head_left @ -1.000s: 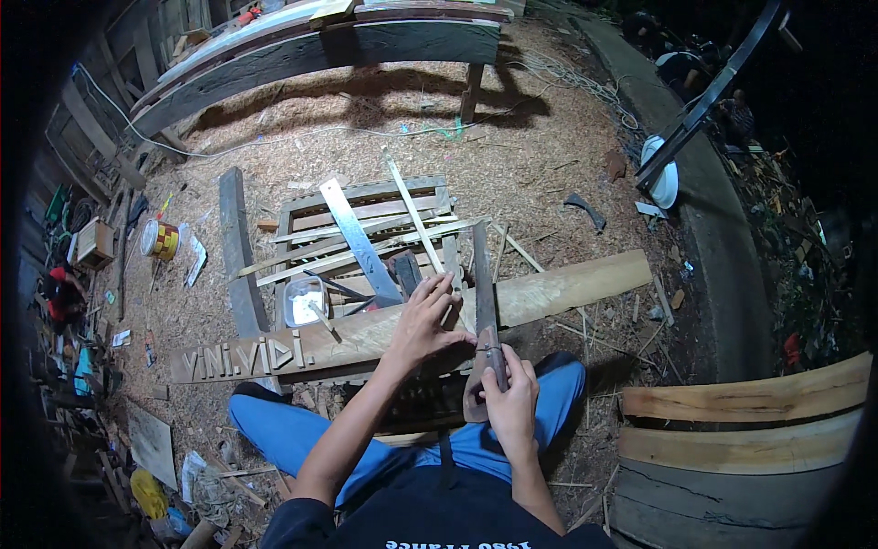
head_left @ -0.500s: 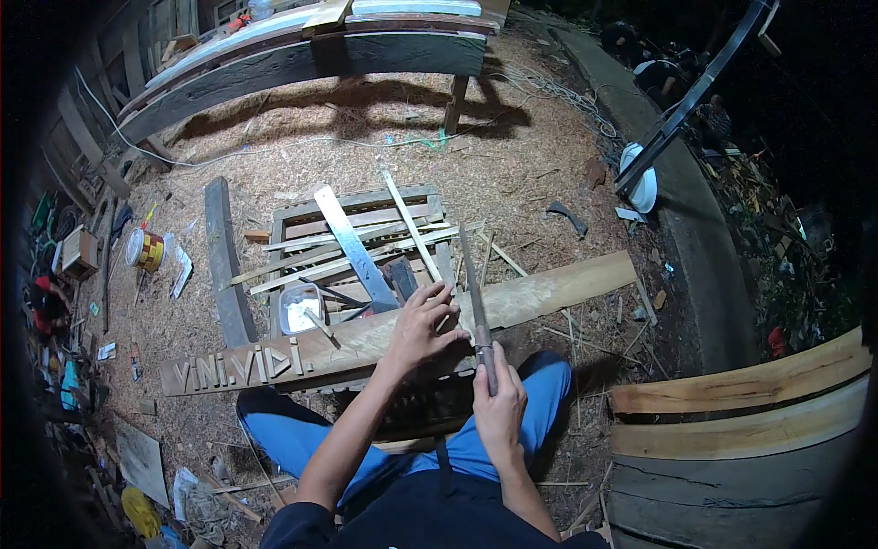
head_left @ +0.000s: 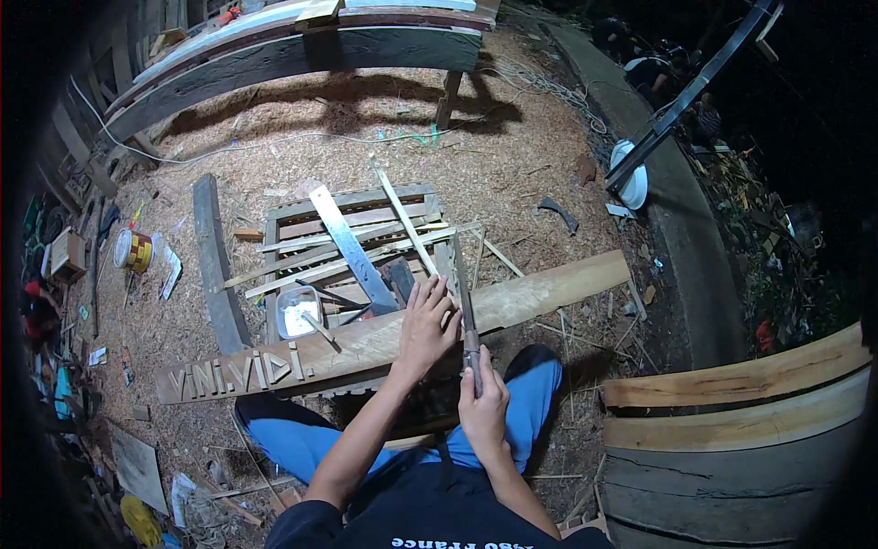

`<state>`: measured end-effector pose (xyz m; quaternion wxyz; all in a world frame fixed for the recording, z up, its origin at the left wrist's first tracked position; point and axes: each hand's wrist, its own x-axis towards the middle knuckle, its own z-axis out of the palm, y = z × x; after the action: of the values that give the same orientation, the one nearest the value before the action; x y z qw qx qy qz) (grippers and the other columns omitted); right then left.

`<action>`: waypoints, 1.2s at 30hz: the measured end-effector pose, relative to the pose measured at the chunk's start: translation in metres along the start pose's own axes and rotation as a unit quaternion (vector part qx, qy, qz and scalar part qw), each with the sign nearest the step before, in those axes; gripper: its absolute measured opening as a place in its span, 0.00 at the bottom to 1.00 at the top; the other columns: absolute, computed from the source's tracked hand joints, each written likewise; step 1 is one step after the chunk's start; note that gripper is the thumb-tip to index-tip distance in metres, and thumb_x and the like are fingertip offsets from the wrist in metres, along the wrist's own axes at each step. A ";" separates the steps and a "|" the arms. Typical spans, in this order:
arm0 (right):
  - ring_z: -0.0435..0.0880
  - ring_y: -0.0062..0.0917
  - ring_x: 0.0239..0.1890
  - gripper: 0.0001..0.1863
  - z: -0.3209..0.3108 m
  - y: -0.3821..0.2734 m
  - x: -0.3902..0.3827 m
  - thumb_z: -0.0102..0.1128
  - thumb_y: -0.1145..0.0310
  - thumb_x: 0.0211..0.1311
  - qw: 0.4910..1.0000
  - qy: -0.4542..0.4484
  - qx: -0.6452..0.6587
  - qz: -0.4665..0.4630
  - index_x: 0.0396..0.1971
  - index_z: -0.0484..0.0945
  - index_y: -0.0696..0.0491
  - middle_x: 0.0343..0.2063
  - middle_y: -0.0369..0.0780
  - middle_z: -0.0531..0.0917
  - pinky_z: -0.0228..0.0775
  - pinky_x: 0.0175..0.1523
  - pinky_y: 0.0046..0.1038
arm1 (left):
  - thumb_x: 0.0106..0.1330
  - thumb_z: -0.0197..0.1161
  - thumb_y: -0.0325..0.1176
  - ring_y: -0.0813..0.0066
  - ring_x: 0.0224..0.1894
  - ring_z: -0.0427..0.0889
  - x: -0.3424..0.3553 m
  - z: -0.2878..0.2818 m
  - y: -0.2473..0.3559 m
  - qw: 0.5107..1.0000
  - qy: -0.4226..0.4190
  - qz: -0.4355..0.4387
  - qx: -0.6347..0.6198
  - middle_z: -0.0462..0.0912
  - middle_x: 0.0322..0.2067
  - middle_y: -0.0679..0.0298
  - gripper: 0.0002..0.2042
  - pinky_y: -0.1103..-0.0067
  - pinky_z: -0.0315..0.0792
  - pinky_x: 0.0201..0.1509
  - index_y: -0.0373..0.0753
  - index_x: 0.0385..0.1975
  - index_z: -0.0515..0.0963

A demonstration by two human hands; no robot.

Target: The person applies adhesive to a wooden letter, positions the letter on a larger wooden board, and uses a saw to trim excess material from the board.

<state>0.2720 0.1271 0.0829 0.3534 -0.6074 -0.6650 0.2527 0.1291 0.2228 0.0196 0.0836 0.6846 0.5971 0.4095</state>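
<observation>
My left hand (head_left: 428, 320) presses on a thin pale wood strip (head_left: 402, 212) at the middle of a long plank (head_left: 549, 288). The strip's near end is hidden under my fingers. My right hand (head_left: 485, 403) is closed round the dark handle of a long knife (head_left: 466, 306). Its narrow blade points away from me, crossing the plank just right of my left fingers. Whether the blade touches the strip is hidden. Small wooden letters (head_left: 242, 371) lie along the plank's left part. A clear tub (head_left: 298, 311) of white stuff stands beyond it, with a small stick (head_left: 320, 331) leaning there.
A slatted wooden pallet (head_left: 352, 199) carries a metal straightedge (head_left: 349, 245) and several loose strips. A dark board (head_left: 219, 265) and a yellow-red bucket (head_left: 133, 251) are at left. Thick planks (head_left: 732, 380) lie at right; a workbench (head_left: 293, 75) stands beyond the sawdust. People are at far right.
My right hand and the knife have moved slightly left and toward me, with the blade now closer to my left hand. My left hand still holds the strip; its fingers lie flatter.
</observation>
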 end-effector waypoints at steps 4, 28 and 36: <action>0.87 0.49 0.41 0.25 0.006 -0.002 -0.001 0.58 0.73 0.72 1.000 0.011 0.005 -0.011 0.66 0.72 0.66 0.41 0.58 0.85 0.77 0.49 0.42 | 0.70 0.64 0.36 0.57 0.74 0.67 -0.002 0.009 -0.003 1.000 0.006 -0.001 0.000 0.73 0.69 0.50 0.11 0.57 0.58 0.78 0.36 0.45 0.79; 0.89 0.43 0.39 0.24 0.006 -0.011 -0.031 0.62 0.76 0.68 0.997 0.052 -0.008 0.062 0.63 0.77 0.64 0.40 0.55 0.87 0.79 0.46 0.38 | 0.68 0.64 0.38 0.66 0.78 0.62 -0.002 0.000 0.004 0.996 -0.074 -0.024 0.054 0.68 0.74 0.59 0.12 0.55 0.42 0.82 0.42 0.47 0.79; 0.90 0.38 0.40 0.23 0.006 -0.009 -0.031 0.62 0.76 0.68 0.997 0.048 -0.040 0.055 0.62 0.77 0.65 0.39 0.55 0.88 0.79 0.46 0.35 | 0.66 0.66 0.36 0.66 0.78 0.62 0.000 0.004 0.002 0.999 -0.034 -0.030 0.025 0.69 0.74 0.59 0.11 0.55 0.42 0.82 0.41 0.45 0.78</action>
<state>0.2623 0.0962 0.0810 0.3458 -0.6682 -0.6225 0.2155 0.1333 0.2239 0.0180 0.0989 0.6820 0.6241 0.3682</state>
